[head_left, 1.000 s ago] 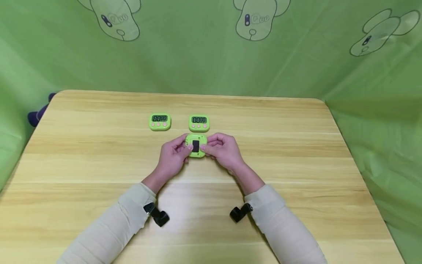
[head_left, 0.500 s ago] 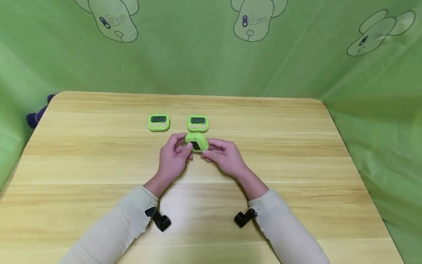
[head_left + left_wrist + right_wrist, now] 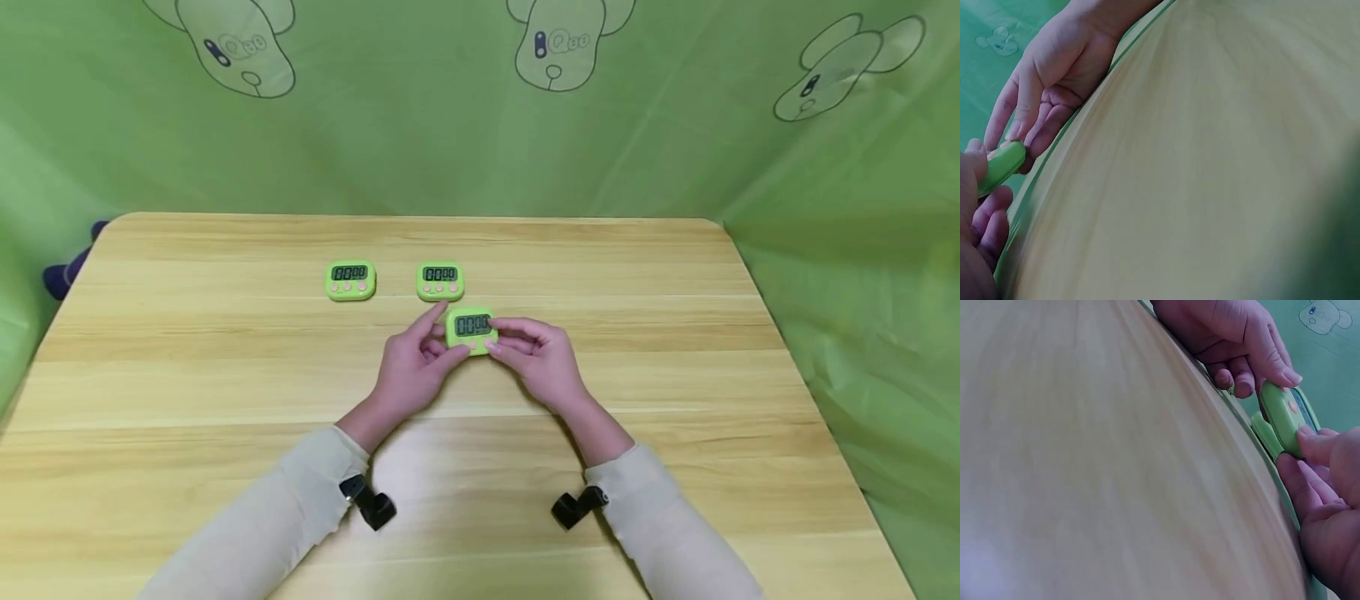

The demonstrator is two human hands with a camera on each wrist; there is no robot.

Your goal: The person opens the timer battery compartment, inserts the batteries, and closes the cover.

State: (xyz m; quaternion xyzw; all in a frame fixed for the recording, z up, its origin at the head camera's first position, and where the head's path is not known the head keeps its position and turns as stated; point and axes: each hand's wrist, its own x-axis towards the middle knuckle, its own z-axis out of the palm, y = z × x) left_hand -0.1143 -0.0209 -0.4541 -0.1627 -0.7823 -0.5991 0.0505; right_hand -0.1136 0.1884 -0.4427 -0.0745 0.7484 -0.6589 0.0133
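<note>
Between both hands is a green digital timer, its screen and pink buttons facing up. The left hand pinches its left side, thumb on the front near the lower edge. At the opposite side, the right hand grips the timer with thumb and fingers. The right wrist view shows the held timer edge-on, with both thumbs on its button face. In the left wrist view only a green end of the timer shows between the hands.
Two matching green timers lie face up behind the hands: a left timer and a right timer, the latter close to the held one. They rest on a wooden table. A green printed curtain hangs behind it.
The held timer has been turned over: its back with a dark rectangle faced up before, and now its screen does. Both hands have shifted slightly right with it.
</note>
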